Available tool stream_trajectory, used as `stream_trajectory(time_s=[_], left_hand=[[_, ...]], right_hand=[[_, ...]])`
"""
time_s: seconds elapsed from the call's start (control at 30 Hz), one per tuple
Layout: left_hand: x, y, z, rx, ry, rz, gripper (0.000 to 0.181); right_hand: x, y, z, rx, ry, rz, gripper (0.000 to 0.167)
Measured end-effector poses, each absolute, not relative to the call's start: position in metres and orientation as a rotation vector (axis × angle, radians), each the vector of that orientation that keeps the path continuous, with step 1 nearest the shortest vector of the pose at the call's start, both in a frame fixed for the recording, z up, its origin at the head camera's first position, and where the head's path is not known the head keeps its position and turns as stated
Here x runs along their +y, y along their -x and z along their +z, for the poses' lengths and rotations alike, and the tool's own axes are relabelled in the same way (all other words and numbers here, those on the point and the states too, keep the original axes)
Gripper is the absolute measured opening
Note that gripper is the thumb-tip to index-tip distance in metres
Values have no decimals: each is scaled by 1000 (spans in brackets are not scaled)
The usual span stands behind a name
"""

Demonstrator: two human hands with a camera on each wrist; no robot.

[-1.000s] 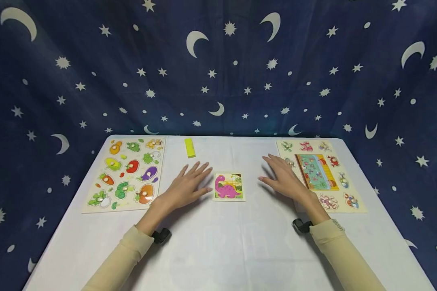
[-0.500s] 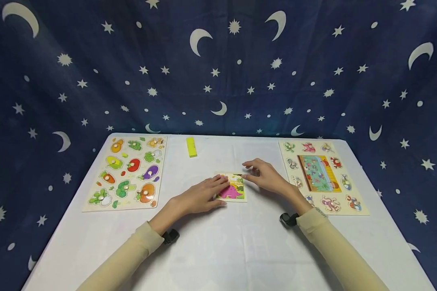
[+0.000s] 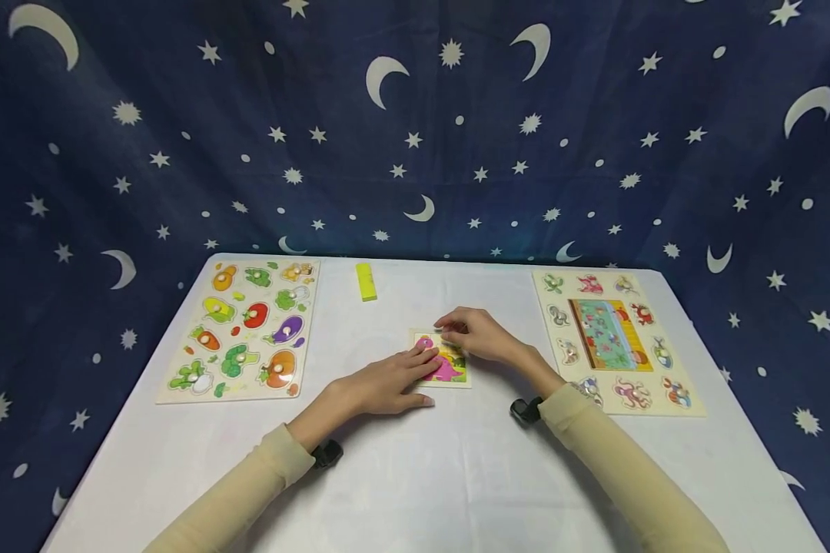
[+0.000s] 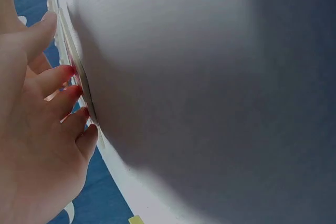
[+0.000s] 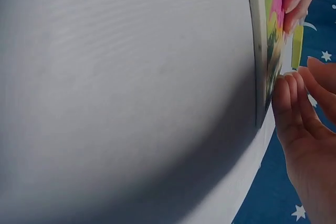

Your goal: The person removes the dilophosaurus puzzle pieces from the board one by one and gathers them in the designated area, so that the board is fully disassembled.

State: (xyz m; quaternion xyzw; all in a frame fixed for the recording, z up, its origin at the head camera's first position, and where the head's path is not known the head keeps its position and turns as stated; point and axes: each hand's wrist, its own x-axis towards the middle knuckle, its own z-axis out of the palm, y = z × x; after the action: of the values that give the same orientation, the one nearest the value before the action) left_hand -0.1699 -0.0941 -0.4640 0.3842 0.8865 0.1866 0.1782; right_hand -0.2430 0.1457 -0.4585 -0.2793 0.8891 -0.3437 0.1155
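Observation:
A small square jigsaw puzzle with a pink dinosaur lies flat in a pale frame at mid-table in the head view. My left hand rests palm down over its left part, fingers stretched out, fingertips on the picture. In the left wrist view these fingertips press against the board. My right hand reaches over the puzzle's upper right part with bent fingers. From the right wrist, its fingertips touch the board's face near one end, the thumb held apart. Part of the picture is hidden under both hands.
A vegetable peg puzzle board lies to the left. On the right is a sea-animal peg puzzle board. A yellow block lies behind the left hand. A dark blue star-and-moon cloth hangs behind the white table.
Both hands have come inward from beside the dinosaur puzzle. The left hand settled on it first; the right has moved left onto its upper part.

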Motion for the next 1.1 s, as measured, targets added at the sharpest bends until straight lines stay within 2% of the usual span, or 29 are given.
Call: stream_trajectory(time_s=[0.8,1.1], left_hand=[[-76,159,-453,2493,-960,437,76],[-77,158,-453,2469,-952,452,78]], right_hand=[[119,254,-461,2598,876,-844,20],[117,256,-460,2572,786,-884,18]])
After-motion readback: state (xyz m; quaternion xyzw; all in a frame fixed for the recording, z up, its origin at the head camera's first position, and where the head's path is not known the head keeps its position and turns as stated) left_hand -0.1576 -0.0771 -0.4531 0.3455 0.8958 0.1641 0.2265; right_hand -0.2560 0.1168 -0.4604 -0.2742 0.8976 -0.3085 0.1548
